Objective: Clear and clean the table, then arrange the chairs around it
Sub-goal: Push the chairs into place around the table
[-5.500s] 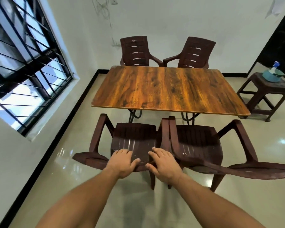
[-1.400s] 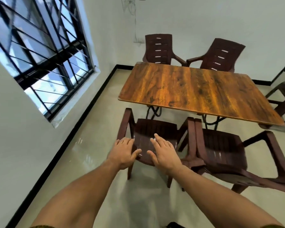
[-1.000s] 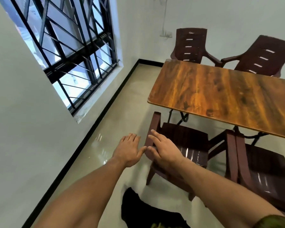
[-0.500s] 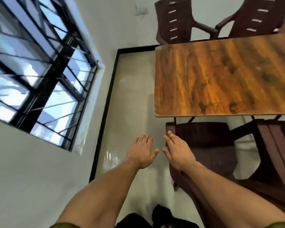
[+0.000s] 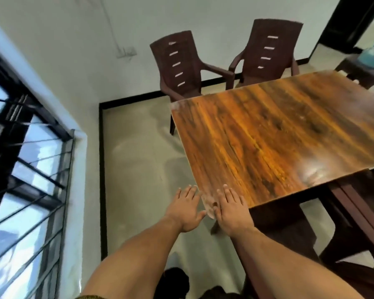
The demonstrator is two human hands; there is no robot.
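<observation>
Table [image 5: 268, 147] corner between 2 flat hands [image 5: 187, 209] [image 5: 232, 212]

- Open floor [image 5: 138, 160] runs between the window wall [image 5: 78, 152] and the table's [image 5: 279, 137] left edge.
- Far chairs [image 5: 179, 67] stand against its far edge.
- Near chairs [image 5: 354, 212] crowd the near edge.

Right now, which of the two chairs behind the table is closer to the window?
The left chair, at the table's far corner. The other chair stands farther right, away from the window.
</observation>
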